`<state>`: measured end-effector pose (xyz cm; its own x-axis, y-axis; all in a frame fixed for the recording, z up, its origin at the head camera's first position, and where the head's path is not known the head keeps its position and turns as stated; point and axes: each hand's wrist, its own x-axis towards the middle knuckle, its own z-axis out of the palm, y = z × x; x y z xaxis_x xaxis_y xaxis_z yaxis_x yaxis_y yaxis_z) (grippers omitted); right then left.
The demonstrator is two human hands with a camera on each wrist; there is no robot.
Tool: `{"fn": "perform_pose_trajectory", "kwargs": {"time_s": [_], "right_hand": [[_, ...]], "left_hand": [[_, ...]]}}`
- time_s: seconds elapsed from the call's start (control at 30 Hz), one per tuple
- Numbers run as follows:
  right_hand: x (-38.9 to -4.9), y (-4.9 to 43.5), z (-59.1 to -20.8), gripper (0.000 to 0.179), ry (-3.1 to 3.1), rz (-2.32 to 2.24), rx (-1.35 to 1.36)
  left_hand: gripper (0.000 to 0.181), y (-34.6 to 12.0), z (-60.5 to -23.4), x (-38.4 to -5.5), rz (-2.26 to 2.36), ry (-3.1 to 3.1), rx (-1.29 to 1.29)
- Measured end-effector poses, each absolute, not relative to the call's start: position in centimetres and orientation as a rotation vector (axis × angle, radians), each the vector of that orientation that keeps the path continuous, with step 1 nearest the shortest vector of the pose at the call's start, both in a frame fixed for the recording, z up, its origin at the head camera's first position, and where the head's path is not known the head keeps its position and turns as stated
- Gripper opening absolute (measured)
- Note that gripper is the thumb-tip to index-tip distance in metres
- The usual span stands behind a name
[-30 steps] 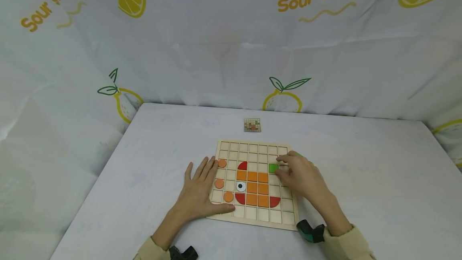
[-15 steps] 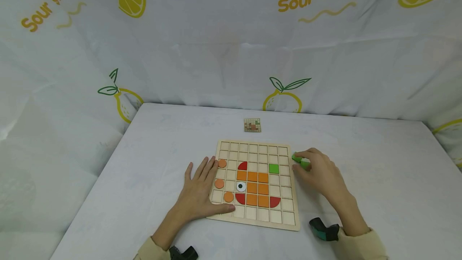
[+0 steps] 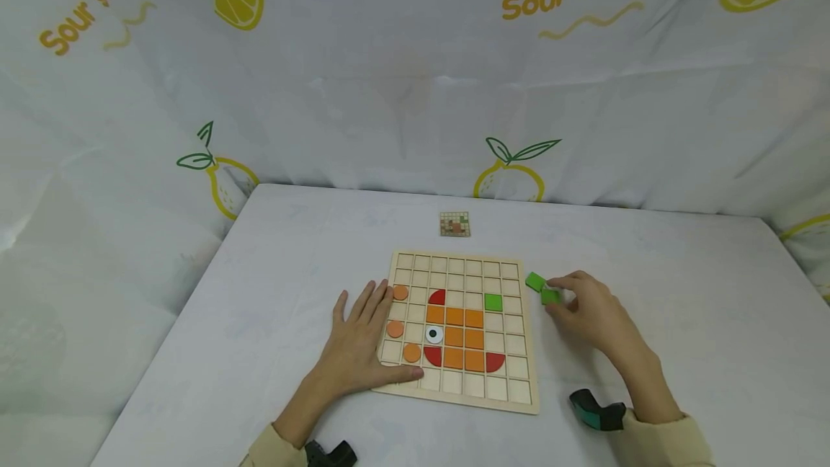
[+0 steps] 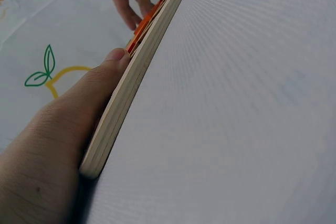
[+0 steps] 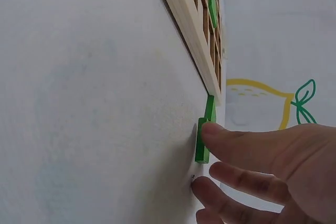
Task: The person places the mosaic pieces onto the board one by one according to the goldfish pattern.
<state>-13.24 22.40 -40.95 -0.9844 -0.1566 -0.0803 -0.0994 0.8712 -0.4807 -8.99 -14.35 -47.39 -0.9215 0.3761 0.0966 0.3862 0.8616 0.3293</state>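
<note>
A square wooden grid board (image 3: pixel 467 393) lies on the table. It bears orange squares (image 3: pixel 455 338), red quarter-round pieces (image 3: pixel 495 362), orange discs (image 3: pixel 411 353), a white eye disc (image 3: pixel 434 335) and one green square (image 3: pixel 493 302). My left hand (image 3: pixel 355 352) rests spread on the board's left edge and near corner, thumb along the front; the left wrist view shows its thumb on the rim. Off the board's right side, my right hand (image 3: pixel 593 312) has thumb and index finger about a green square tile (image 5: pixel 201 142). Another green tile (image 3: pixel 534 281) lies beside it.
A small picture card (image 3: pixel 454 224) with a grid pattern lies beyond the board. The table (image 3: pixel 311 236) has a white cover, and a lemon-printed white cloth (image 3: pixel 363 92) hangs behind it. Dark bands (image 3: pixel 596 413) sit at both wrists.
My right hand has moved right, from beside the green square on the board to the loose green tiles. The left hand stays on the board.
</note>
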Motion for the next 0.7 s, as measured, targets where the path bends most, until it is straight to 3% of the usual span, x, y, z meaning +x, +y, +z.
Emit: {"fn": "perform_pose_trajectory", "kwargs": {"time_s": [0.7], "right_hand": [[-12.99,22.08,-41.69,0.028,2.957,-0.76,-0.226]], "left_hand": [[0.135,-14.3,-47.43,-9.0,-0.544,-2.989,-0.614]]}}
